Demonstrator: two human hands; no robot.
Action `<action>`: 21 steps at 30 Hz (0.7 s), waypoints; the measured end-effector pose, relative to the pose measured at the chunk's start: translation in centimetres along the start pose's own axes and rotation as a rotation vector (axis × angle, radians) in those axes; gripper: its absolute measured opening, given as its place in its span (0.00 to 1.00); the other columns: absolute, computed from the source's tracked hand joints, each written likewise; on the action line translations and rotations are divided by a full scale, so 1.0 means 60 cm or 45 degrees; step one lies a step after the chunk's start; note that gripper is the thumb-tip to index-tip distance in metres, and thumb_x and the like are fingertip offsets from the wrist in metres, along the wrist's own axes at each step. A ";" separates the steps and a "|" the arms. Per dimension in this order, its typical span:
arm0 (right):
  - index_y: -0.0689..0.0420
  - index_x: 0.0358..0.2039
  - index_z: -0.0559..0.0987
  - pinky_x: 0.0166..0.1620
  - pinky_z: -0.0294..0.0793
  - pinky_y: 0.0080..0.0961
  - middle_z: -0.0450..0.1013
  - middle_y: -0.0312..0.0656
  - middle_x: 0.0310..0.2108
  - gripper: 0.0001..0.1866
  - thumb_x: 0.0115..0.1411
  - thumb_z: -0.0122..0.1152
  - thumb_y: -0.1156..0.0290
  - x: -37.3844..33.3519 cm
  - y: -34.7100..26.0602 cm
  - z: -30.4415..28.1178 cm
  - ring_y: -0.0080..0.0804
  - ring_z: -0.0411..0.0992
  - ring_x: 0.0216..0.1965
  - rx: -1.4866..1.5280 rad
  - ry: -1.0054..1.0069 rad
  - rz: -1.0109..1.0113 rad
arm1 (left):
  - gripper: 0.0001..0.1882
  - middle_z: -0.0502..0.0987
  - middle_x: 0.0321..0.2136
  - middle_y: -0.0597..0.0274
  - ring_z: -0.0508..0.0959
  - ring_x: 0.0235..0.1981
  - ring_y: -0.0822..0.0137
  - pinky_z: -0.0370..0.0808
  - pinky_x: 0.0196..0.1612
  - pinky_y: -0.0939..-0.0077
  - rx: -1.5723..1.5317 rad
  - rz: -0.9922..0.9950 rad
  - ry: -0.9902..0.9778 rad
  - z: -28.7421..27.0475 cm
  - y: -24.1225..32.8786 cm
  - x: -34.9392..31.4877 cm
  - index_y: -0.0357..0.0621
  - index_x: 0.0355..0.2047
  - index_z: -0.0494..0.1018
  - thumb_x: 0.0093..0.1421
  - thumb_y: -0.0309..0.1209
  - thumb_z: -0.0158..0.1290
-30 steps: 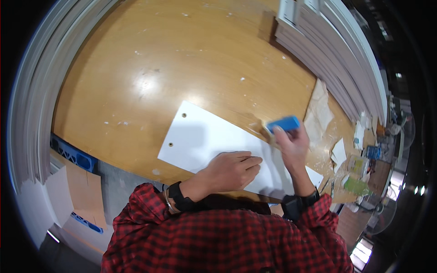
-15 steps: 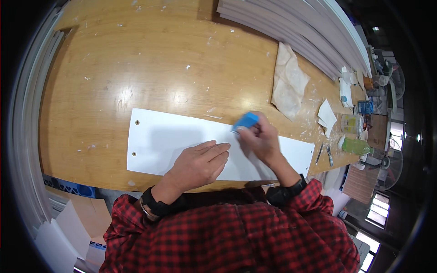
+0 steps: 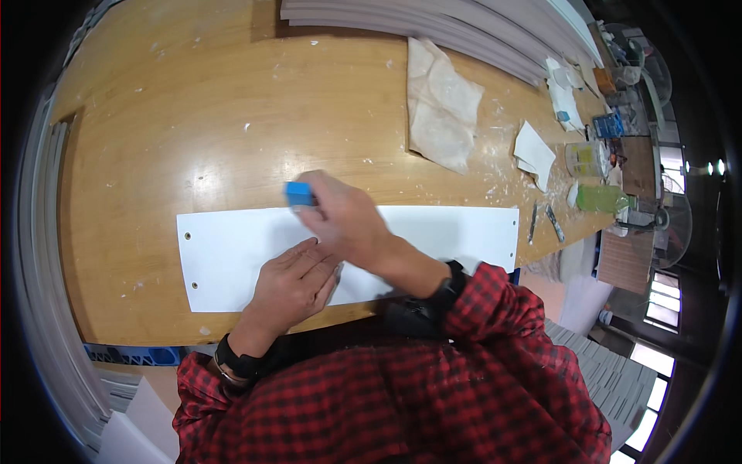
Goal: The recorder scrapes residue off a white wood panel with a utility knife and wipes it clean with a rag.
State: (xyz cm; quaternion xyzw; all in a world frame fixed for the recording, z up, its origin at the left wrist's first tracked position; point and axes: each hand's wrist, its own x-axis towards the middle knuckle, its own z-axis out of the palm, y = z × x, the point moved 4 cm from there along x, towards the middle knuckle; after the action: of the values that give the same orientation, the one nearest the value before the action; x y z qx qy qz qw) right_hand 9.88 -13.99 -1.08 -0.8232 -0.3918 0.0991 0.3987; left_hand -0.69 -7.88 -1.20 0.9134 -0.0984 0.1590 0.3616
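Observation:
A long white panel (image 3: 417,236) lies across the near side of the wooden table. Two brass-rimmed holes show at its left end and two small dark holes at its right end. My left hand (image 3: 290,288) rests on the panel left of its middle, fingers stretched out and nothing held. My right hand (image 3: 344,216), a little blurred, is closed around a small blue block (image 3: 299,193) at the panel's far edge. It sits just beyond the left fingertips and hides part of the panel. Whether the block touches the panel, I cannot tell.
Grey-white boards (image 3: 433,27) are stacked at the far side. A wrinkled beige cloth (image 3: 442,104) and a folded white sheet (image 3: 533,155) lie to the right. Two slim dark tools (image 3: 554,223), a green bottle (image 3: 599,198) and a jar (image 3: 583,158) are near the right edge.
My right hand has swept left along the panel's far edge with the blue block. My left hand still lies on the panel. The whole view has shifted and turned slightly.

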 end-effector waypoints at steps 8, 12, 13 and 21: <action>0.60 0.38 0.69 0.23 0.66 0.23 0.68 0.42 0.20 0.12 0.54 0.59 0.73 -0.076 0.075 -0.106 0.26 0.66 0.18 0.147 -0.067 0.734 | 0.10 0.76 0.40 0.60 0.78 0.37 0.65 0.76 0.46 0.70 -0.058 0.033 -0.024 0.005 0.003 0.001 0.40 0.32 0.75 0.46 0.22 0.57; 0.59 0.39 0.70 0.24 0.67 0.23 0.69 0.43 0.20 0.13 0.53 0.59 0.73 -0.046 0.056 -0.060 0.28 0.68 0.18 0.245 -0.062 0.462 | 0.08 0.76 0.39 0.62 0.77 0.35 0.66 0.75 0.45 0.73 -0.003 0.076 -0.027 0.004 0.007 0.004 0.39 0.30 0.75 0.49 0.26 0.57; 0.59 0.39 0.70 0.24 0.66 0.21 0.69 0.40 0.20 0.13 0.53 0.59 0.73 -0.029 0.044 -0.041 0.24 0.66 0.18 0.247 -0.092 0.325 | 0.08 0.76 0.38 0.62 0.77 0.35 0.66 0.75 0.44 0.73 0.016 0.090 -0.020 0.004 0.006 0.002 0.39 0.31 0.75 0.49 0.26 0.57; 0.60 0.39 0.68 0.24 0.67 0.32 0.68 0.48 0.20 0.14 0.53 0.57 0.70 0.063 -0.016 0.063 0.42 0.69 0.20 0.249 -0.269 0.078 | 0.10 0.77 0.31 0.60 0.77 0.33 0.64 0.75 0.43 0.73 0.018 0.096 -0.065 0.007 0.003 -0.003 0.38 0.32 0.76 0.48 0.26 0.56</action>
State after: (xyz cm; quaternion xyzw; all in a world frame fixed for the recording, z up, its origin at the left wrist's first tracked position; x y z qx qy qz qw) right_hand 10.06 -8.71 -2.31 -0.7769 -0.3947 0.2352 0.4304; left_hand -0.79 -8.30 -1.45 0.9153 -0.1410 0.1497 0.3462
